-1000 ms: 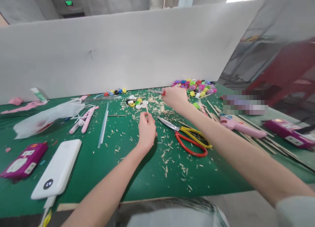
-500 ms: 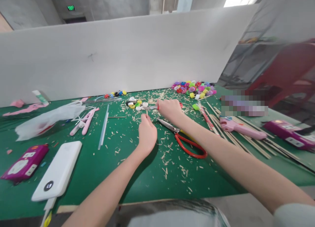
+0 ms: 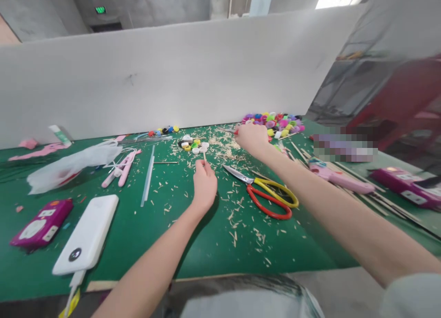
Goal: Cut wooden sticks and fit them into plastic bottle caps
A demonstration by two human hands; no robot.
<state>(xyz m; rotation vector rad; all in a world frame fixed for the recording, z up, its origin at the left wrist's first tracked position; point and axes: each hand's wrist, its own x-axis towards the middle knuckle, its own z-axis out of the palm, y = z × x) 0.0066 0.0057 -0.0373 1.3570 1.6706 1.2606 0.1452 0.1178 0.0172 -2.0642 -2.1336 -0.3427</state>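
Observation:
Near the middle of the table, my left hand (image 3: pixel 205 182) is closed around a thin wooden stick (image 3: pixel 204 156), whose tip points up and away from me. My right hand (image 3: pixel 253 141), farther off and to the right, grips a small knife (image 3: pixel 227 130) with a red handle end and a metal blade pointing left. The blade is apart from the stick. Just beyond the stick lies a small pile of white, yellow, green and black bottle caps (image 3: pixel 193 145). Red-and-yellow-handled scissors (image 3: pixel 262 189) lie open between my forearms. Wood shavings (image 3: pixel 223 143) are scattered around.
A heap of colourful caps (image 3: pixel 275 121) sits at the back right by the white board (image 3: pixel 172 79). On the right lie wooden sticks (image 3: pixel 299 155) and a pink glue gun (image 3: pixel 341 178). To the left are a white power bank (image 3: pixel 87 235), a purple packet (image 3: pixel 43 224) and a plastic bag (image 3: pixel 74 168).
My right hand has moved right and away with the knife, off the stick. My left hand stays nearly in place, still holding the stick. More of the scissors now shows.

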